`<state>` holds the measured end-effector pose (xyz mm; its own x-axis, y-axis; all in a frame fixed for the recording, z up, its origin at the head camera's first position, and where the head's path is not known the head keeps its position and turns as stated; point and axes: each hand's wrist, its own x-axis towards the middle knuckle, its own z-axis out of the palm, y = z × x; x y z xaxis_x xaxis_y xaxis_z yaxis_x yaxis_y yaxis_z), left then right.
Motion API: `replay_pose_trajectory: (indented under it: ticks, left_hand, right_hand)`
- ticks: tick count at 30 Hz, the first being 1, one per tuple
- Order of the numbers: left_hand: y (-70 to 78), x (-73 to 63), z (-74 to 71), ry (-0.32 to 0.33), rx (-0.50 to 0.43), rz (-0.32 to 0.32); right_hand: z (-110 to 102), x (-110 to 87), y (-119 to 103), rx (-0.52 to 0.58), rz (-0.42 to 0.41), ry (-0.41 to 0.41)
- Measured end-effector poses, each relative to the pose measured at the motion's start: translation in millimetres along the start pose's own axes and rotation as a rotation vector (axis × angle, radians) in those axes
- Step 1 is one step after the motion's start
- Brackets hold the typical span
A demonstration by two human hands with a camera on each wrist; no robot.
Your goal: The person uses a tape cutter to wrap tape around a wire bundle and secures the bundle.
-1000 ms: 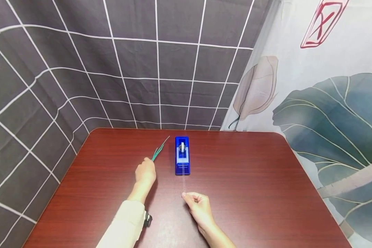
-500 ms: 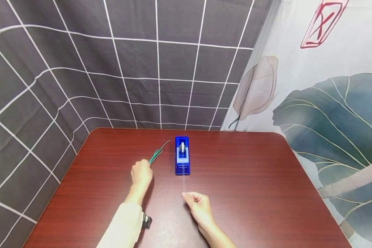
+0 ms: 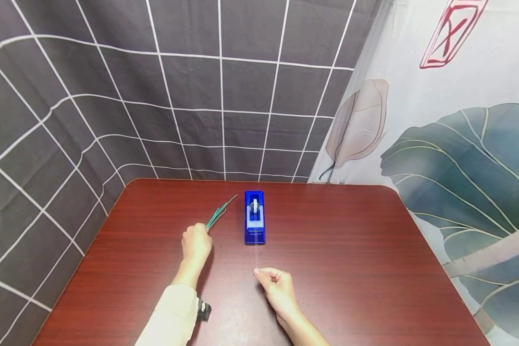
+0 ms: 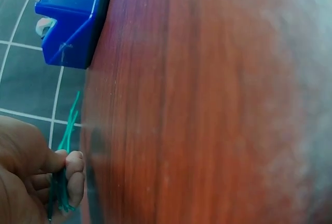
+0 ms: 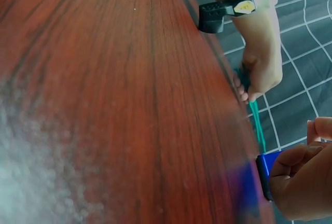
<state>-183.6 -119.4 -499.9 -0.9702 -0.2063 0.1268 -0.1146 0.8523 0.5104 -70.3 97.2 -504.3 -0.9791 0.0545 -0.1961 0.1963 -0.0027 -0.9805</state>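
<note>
A blue tape dispenser (image 3: 254, 238) stands near the back of the table, with a small tape roll (image 3: 254, 205) in it. From its front a clear strip of tape (image 3: 257, 257) stretches toward the person. My right hand (image 3: 280, 290) pinches the free end of that strip between thumb and forefinger. Left of the dispenser, my left hand (image 3: 196, 242) grips a bundle of thin green strands (image 3: 217, 214), their tips pointing up and right toward the dispenser. In the left wrist view the strands (image 4: 69, 125) pass between thumb and curled fingers, and their lower ends show below the thumb.
The reddish-brown wooden table (image 3: 350, 259) lies under both hands. Behind it hangs a dark grey curtain (image 3: 246, 129) with white grid lines, and at the right a white curtain (image 3: 415, 101) with leaf prints. A black strap device (image 5: 211, 16) sits on the left wrist.
My left hand has shifted a little left and toward the person, carrying the green strands along. My right hand and the pulled tape have stayed in place.
</note>
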Motion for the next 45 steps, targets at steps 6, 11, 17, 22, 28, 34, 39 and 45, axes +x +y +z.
replay_pose_trajectory:
  ticks: [6,11,17,22,28,34,39,45]
  left_hand:
    - [-1.8,-1.7,-3.8,-0.015,-0.013,-0.017]
    - [-2.5,-3.8,-8.1,0.003,-0.013,-0.002]
    - [-3.1,-6.3,-12.8,0.022,-0.018,0.021]
    - [-4.3,-8.4,-18.9,0.022,-0.021,0.026]
    - [-5.9,-11.2,-24.2,0.025,-0.028,0.033]
    - [-5.4,-15.4,-27.0,0.027,-0.028,0.055]
    - [-7.6,-20.2,-28.3,0.036,-0.030,0.062]
    - [-9.7,-25.6,-31.6,0.042,-0.035,0.064]
  right_hand:
    - [-0.8,1.0,1.1,-0.009,0.007,-0.003]
    - [-0.6,0.3,-0.6,-0.017,0.008,-0.004]
    - [-0.8,0.6,0.1,-0.011,0.009,-0.002]
    - [-0.7,0.7,-0.2,-0.011,0.011,0.000]
    - [-0.8,-0.5,-3.2,-0.022,0.012,0.006]
    - [-1.1,-0.9,-4.2,-0.024,0.010,0.004]
    - [-1.3,-0.7,-3.8,-0.025,0.001,0.004]
    - [-1.3,-1.0,-4.3,-0.021,0.000,0.001]
